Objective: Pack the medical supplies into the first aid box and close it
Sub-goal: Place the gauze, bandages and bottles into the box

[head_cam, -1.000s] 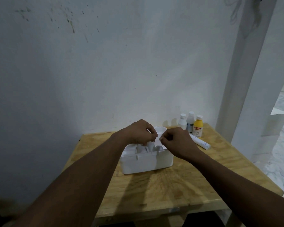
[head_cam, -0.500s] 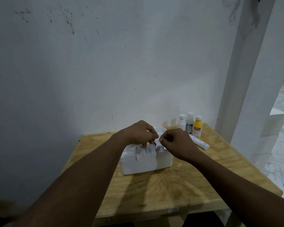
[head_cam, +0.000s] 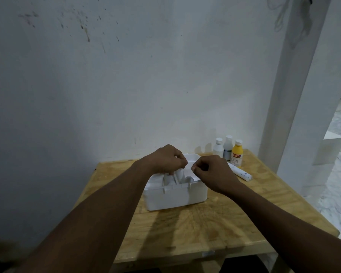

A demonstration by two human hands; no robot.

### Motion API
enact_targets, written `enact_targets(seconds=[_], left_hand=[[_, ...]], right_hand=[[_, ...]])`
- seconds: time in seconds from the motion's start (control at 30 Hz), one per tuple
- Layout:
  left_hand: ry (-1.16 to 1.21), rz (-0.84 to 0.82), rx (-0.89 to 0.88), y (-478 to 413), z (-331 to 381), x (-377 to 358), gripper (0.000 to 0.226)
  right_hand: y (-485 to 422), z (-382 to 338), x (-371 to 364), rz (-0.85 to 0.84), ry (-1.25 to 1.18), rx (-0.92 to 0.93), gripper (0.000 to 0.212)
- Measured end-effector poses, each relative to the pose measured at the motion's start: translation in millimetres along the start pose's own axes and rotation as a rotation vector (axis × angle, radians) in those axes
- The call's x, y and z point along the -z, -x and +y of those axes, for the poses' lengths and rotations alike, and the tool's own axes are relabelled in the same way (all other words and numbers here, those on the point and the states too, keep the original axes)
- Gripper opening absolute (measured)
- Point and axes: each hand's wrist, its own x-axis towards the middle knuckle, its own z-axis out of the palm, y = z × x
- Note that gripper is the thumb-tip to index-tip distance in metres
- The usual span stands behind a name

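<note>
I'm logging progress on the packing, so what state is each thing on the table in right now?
First aid box: open, upright, white items inside.
Yellow bottle: capped, standing, unpacked.
Two white bottles: capped, standing, unpacked.
White tube: lying flat, unpacked.
Left hand: fingers in box.
Right hand: pinching white item.

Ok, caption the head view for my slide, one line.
Both hands, left and right, work at the open white first aid box; three bottles and a tube wait on the table.
</note>
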Motion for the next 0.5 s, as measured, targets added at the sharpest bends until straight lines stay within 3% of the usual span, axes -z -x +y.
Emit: enact_targets(seconds=[0.2,0.4,0.5], left_hand=[[0.03,0.008,0.002,3.1,1.5,0.3,0.021],[-0.034,-0.074,0.005,2.6,-1.4,0.2,0.024],[-0.074,-0.082,-0.01,1.0,-3.9,0.2,0.022]], right_hand=[[0.8,0.2,-0.6,-0.014,-0.006,0.004,0.014],[-3.6,-3.9,4.8,-0.208,0.087,0.011,0.011],[-7.6,-4.2,6.4,-0.181,0.112,-0.005,0.009]])
